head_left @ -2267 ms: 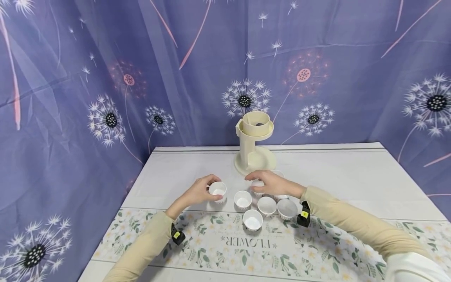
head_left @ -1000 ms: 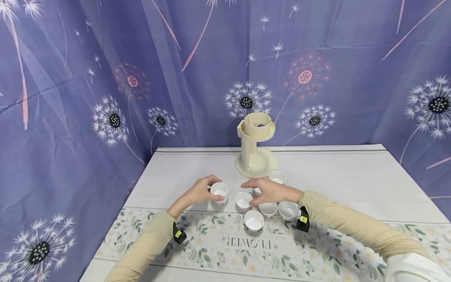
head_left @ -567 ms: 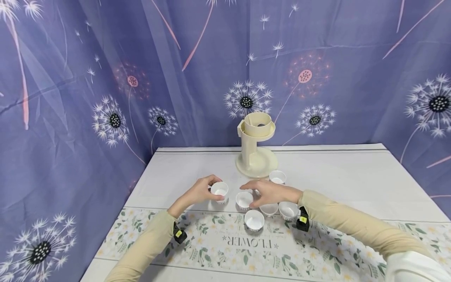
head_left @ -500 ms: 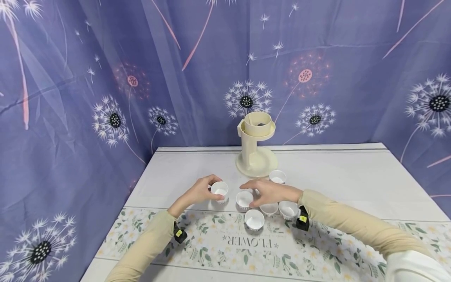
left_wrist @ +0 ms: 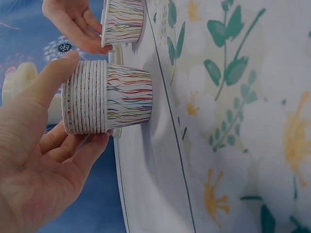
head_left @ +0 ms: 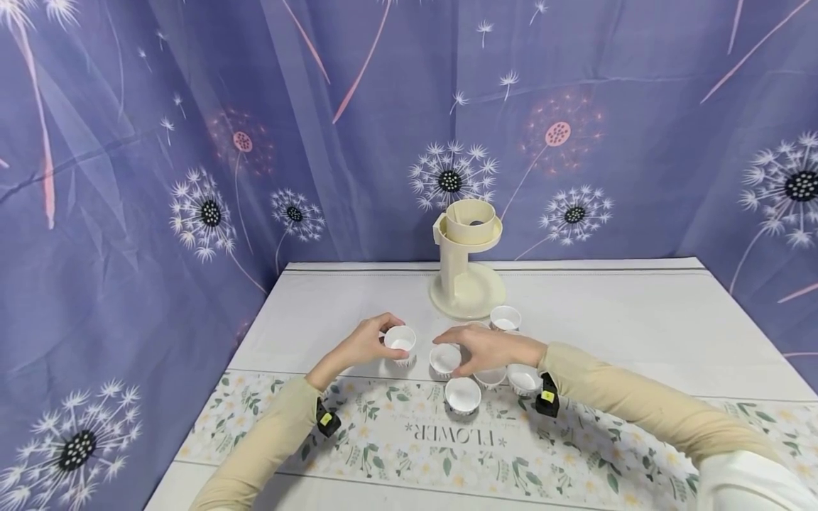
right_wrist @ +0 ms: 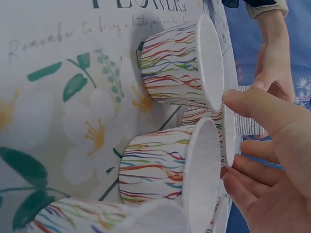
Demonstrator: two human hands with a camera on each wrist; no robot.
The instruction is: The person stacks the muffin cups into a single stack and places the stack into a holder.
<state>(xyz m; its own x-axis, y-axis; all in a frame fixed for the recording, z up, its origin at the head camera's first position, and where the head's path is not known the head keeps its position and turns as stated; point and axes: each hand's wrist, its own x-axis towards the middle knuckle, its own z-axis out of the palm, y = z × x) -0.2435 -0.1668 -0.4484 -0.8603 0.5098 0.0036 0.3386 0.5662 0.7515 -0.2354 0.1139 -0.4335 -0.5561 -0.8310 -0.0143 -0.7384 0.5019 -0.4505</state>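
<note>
In the left wrist view my left hand [left_wrist: 53, 160] grips a nested stack of paper cups [left_wrist: 107, 97], white with coloured wavy stripes, thumb on one side and fingers on the other. The stack [head_left: 400, 345] stands upright in the head view. To its right, my right hand [head_left: 488, 348] has thumb and fingers on opposite sides of the rim of a single paper cup [head_left: 444, 359]. That cup [right_wrist: 227, 133] is partly hidden behind nearer cups in the right wrist view. Just in front of it stands another paper cup [head_left: 463, 396].
More paper cups stand around my right hand, including one at the back [head_left: 505, 319] and one near the wrist [head_left: 524, 380]; some are partly covered. Behind them is a cream plastic stand [head_left: 469, 262] with a round top. A floral runner [head_left: 383, 454] crosses the white table.
My right hand has moved slightly left and towards me, from over a farther cup to the cup beside the stack. My left hand keeps its hold on the stack, nearly still.
</note>
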